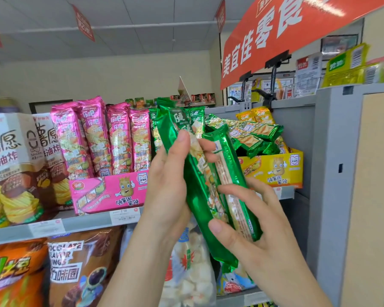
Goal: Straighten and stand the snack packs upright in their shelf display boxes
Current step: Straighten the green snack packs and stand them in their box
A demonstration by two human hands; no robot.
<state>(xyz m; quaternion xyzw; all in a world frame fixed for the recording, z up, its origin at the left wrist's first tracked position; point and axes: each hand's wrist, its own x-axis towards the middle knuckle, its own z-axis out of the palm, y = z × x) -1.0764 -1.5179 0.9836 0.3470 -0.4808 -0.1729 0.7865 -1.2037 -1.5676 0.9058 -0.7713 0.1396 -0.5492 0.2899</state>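
Currently left hand [169, 180] and right hand [262, 231] grip 2 green packs [195, 196] together; slick foil could slide, dropping 1 short of the yellow box [275, 173].

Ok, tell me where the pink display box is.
Head view, left of centre: the pink display box sits on the shelf between the brown-and-white bags and the left hand.

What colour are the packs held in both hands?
Metallic green packs, held by the left hand and right hand; clearest in head view.

red sign [275, 34] "美宜佳零食", brown bag [82, 282] "CHOCOLATE FLAVOR"
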